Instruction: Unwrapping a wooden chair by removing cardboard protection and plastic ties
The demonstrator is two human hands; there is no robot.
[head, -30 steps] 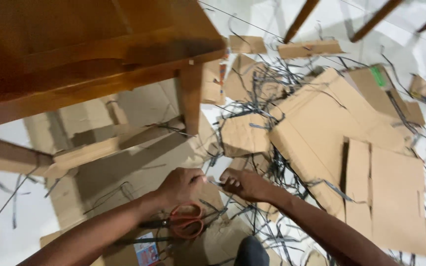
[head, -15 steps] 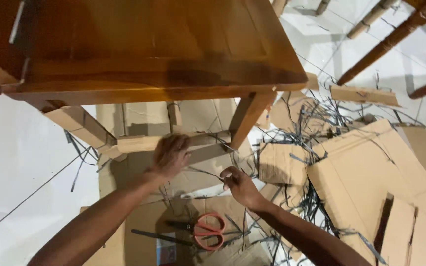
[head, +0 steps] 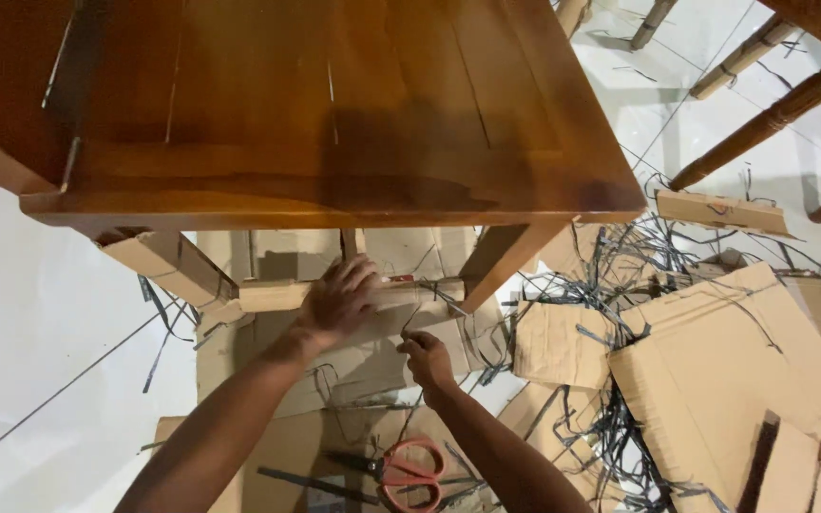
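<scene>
Cardboard strip (head: 334,294) lay under the wooden table's (head: 334,123) edge, and I saw my left hand (head: 339,299) pressed flat on it, fingers loosely spread. My right hand (head: 427,359) was pinched shut on a thin black strap (head: 413,318). Since a moment earlier, both hands had moved up toward the table; red-handled scissors (head: 401,470) lay below.
</scene>
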